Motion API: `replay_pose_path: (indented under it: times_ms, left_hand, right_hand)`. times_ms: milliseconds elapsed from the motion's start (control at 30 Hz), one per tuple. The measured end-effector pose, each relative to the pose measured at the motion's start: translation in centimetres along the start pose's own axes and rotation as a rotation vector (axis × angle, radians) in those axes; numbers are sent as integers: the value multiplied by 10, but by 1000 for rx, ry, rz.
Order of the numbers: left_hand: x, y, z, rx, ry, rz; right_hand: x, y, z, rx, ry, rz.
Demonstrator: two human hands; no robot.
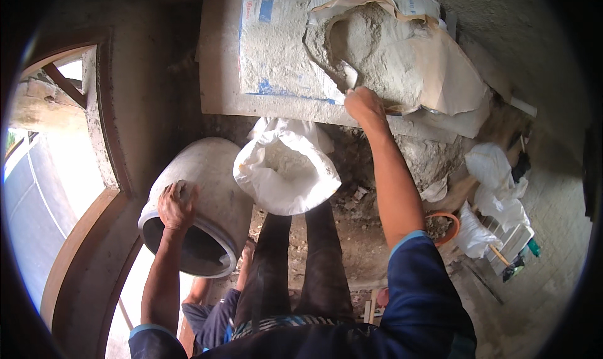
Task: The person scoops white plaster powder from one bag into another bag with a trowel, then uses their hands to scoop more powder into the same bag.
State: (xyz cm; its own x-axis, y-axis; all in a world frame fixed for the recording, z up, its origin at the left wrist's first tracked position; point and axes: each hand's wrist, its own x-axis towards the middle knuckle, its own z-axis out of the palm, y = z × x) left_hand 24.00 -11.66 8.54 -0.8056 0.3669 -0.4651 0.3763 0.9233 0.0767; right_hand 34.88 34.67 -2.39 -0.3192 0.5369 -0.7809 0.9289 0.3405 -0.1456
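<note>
My right hand [364, 104] grips a small metal scoop [350, 75], its blade dipped in grey powder [392, 60] inside a torn-open paper sack [276, 57]. A hollow is dug into the powder beside the blade. My left hand [178, 206] lies with fingers apart on the outside of a large grey round vessel [204, 164]. That vessel is tipped on its side, its dark mouth facing toward me. Between both arms, a white woven bag [308, 192] stands with its mouth open and some pale powder [290, 161] in it.
Under the paper sack lies a flat board [220, 89]. An orange bucket [445, 228], white plastic bags [490, 167] and a pale crate [509, 233] stand at right. Another person's dark blue clothing [210, 315] shows below the vessel. A curved window frame [88, 227] borders the left.
</note>
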Motion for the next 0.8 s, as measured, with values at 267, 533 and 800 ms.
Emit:
replay_pose_path:
  times_ms: [267,533,800]
  left_hand:
    - [-1,2,-5,-31,-46,-13]
    - [0,-6,1,-31,-17,33]
    - [-3,-9,2,-33,-1,39]
  right_hand:
    - [53,-5,10,169,-109,51]
    - [87,-17,19,308,-159,13]
    - [93,4,39,645,-180,-54]
